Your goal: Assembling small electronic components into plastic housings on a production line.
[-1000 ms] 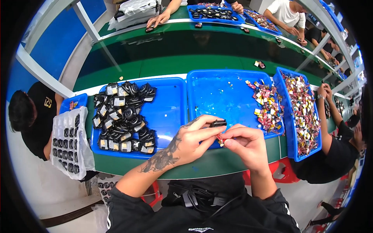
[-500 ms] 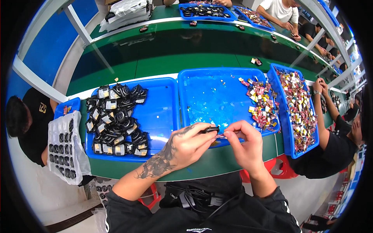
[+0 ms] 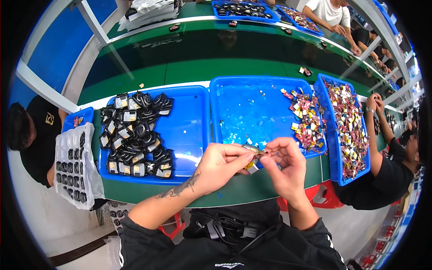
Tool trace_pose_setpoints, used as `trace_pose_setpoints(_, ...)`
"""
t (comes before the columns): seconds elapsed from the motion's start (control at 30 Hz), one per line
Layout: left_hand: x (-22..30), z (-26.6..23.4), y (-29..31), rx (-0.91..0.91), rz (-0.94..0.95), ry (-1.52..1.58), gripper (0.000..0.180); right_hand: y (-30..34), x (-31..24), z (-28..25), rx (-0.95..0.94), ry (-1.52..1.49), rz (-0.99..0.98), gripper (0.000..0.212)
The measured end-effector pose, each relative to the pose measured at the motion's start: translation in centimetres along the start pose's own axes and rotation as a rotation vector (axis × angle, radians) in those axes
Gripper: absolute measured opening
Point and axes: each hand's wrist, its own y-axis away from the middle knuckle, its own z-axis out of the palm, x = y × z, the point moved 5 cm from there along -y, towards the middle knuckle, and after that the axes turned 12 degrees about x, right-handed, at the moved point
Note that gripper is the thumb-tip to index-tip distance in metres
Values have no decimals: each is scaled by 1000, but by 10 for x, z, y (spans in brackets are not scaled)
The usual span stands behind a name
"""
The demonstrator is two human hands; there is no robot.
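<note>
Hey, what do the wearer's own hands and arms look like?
The left hand and right hand are bare. A tattoo runs along the left forearm; none shows on the right forearm. The short black sleeves carry white trim.

The dark piece (image 3: 250,147) is partly hidden by the left hand (image 3: 220,164) (its details are too small to be told); a white-shirted co-worker (image 3: 327,14) is cut off above.
</note>
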Motion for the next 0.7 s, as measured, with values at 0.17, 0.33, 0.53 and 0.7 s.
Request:
trace_pose_setpoints(0.17,6,2,4,40,352,-45,26,0,-3,7,109,-19,-13,29)
trace_pose_setpoints(0.33,8,4,6,2,376,68,40,8,8,14,250,15,-111,26)
trace_pose_setpoints(0.53,4,3,6,3,276,147,45,16,10,18,374,91,-266,25)
trace_pose_setpoints(0.7,6,6,5,30,244,215,45,18,10,19,448,-31,-238,24)
